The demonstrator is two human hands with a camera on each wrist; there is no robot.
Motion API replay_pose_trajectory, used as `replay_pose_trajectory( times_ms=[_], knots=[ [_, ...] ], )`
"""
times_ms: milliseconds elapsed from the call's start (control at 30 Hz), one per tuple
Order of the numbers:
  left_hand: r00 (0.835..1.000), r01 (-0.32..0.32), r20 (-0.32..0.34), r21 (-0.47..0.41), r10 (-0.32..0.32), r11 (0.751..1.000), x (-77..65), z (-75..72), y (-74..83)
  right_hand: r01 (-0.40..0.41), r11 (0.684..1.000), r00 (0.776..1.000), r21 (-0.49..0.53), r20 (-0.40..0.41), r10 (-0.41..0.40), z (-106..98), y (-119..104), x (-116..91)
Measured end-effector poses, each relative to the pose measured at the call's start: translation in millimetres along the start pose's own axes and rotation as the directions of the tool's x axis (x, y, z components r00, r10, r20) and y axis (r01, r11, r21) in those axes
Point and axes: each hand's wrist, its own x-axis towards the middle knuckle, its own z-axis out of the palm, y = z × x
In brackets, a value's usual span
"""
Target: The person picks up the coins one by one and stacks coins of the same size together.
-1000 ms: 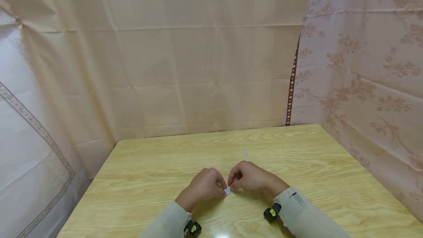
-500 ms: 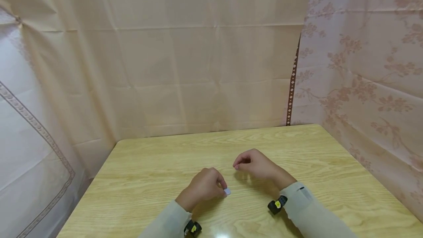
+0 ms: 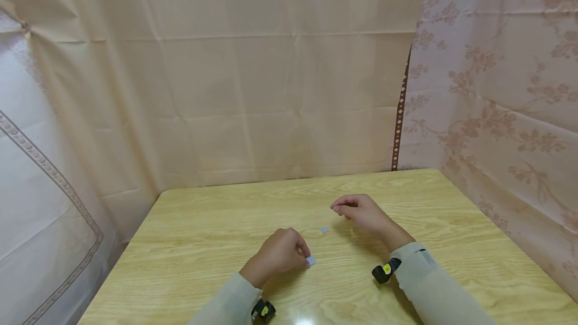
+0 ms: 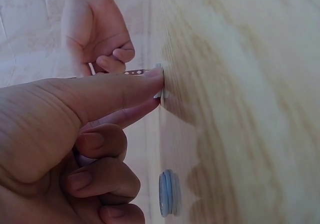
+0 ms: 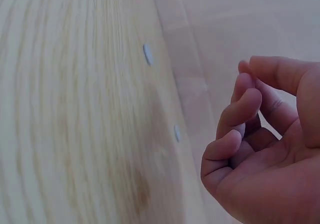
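Near the middle of the table, my left hand (image 3: 281, 252) pinches a small pale disc (image 3: 311, 261) between thumb and index finger, right at the tabletop. Most of that disc hides behind the fingertips in the left wrist view. A second pale blue-grey disc (image 3: 324, 229) lies a little beyond it; up close this disc (image 4: 169, 193) shows a layered edge. Farther right, my right hand (image 3: 363, 213) hovers with fingers loosely curled, thumb and index tips close together and nothing visible between them. The right wrist view shows another disc (image 5: 177, 133), which the right hand hides in the head view.
The wood-grain table (image 3: 217, 229) ends at a beige curtain (image 3: 271, 89) behind. A flowered cloth (image 3: 506, 114) hangs on the right and a white cloth (image 3: 40, 204) on the left. Each wrist wears a small black camera (image 3: 384, 272).
My right hand has left the left hand's disc and moved away to the upper right. A disc now lies where its fingertips were half a second ago. The left hand has stayed put.
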Motion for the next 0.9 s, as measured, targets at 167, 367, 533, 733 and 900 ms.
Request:
replay_pose_trajectory(
  times_ms=[167, 367, 533, 733, 900],
  knots=[
    [1.000, 0.002, 0.002, -0.004, -0.002, 1.000, -0.1, 0.1, -0.4, -0.048, 0.997, 0.998, 0.055, -0.038, 0.050, -4, 8, 3],
    [1.000, -0.002, -0.004, -0.011, 0.002, 1.000, -1.1, -0.2, 0.3, -0.070, 0.993, 0.995, 0.093, -0.069, 0.077, -7, 18, 5],
    [1.000, -0.003, -0.004, -0.010, 0.003, 1.000, -1.6, 0.0, 0.4, -0.099, 0.986, 0.991, 0.131, -0.072, 0.109, -8, 22, 6],
    [1.000, -0.007, 0.001, -0.010, 0.007, 1.000, -0.7, 0.6, -0.7, -0.105, 0.990, 0.993, 0.091, -0.050, 0.110, -6, 24, 6],
    [1.000, -0.009, 0.003, -0.011, 0.009, 1.000, 0.1, 0.2, -1.3, -0.068, 0.998, 0.998, -0.005, 0.007, 0.068, -2, 24, 6]
  ],
)
